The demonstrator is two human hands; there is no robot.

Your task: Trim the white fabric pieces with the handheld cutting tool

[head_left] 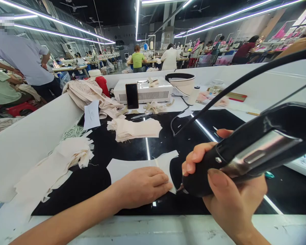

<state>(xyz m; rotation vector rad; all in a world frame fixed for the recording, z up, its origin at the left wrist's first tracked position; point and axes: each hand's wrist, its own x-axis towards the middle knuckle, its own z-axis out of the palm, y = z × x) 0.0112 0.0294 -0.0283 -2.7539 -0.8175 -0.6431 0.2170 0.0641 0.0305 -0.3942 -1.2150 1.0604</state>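
Observation:
A pale, curved-edged flat piece (124, 166), fabric or paper, lies on the black glossy work surface (97, 194). My left hand (145, 185) rests on it with the fingers lying down together, pressing near its right end. A narrow cream strip (156, 162) crosses the piece by the fingers. My right hand (229, 190) is wrapped round a thick black corded electric cutter (244, 149) with a metal side plate. Its small metal tip (181, 189) points left, at the lower right corner of the piece; whether it touches cannot be told.
A stack of cream cut fabric (137, 129) lies ahead, another pile (58, 163) at left. Behind stand a phone (132, 96) and a white vented box (150, 90). The cutter's black cable (219, 93) arches across the right. White walls (46, 126) border the table; people sit beyond.

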